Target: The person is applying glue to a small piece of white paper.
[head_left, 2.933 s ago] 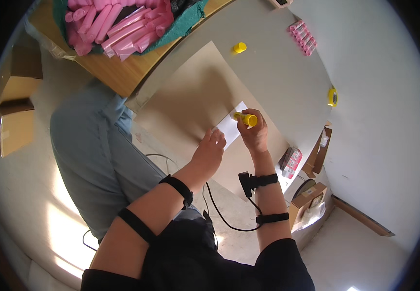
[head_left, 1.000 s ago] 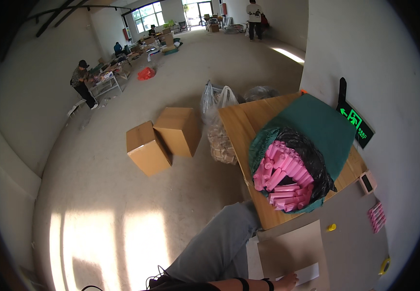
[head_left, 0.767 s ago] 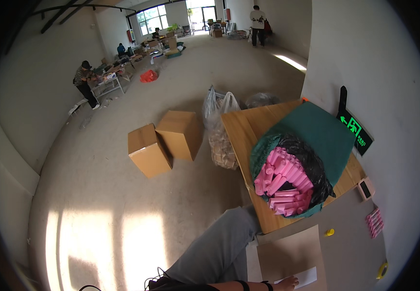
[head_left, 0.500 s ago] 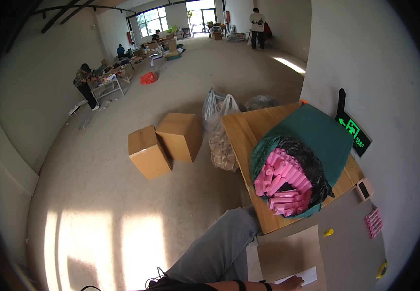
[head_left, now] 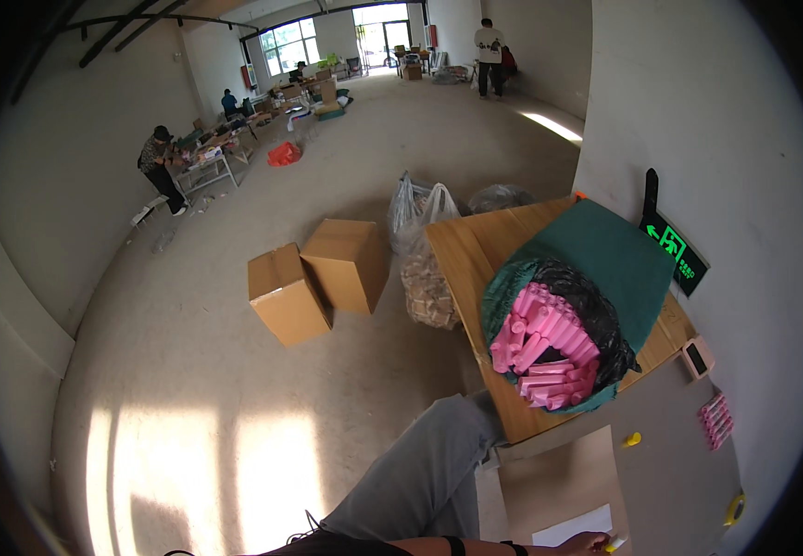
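Note:
My left hand (head_left: 587,544) is at the lower edge, its forearm coming in from the left with black bands on it. Its fingers are closed around a small white-and-yellow stick (head_left: 615,543), partly cut off by the frame. Beside the hand a white sheet of paper (head_left: 572,527) lies on a brown cardboard sheet (head_left: 559,477) on the grey desk (head_left: 665,482). Farther up the desk is a small yellow cap-like piece (head_left: 632,439). My right hand does not show.
A wooden table (head_left: 462,250) bears a green sack (head_left: 619,259) full of pink plastic pieces (head_left: 550,343). Left of it stand cartons (head_left: 290,296) and plastic bags (head_left: 429,287). A pink-framed device (head_left: 698,358), pink rollers (head_left: 716,422) and a yellow tape measure (head_left: 734,509) lie by the wall.
My left hand has moved right across the white paper to its edge, and the white-and-yellow stick now shows at its fingers. The whole view has shifted slightly.

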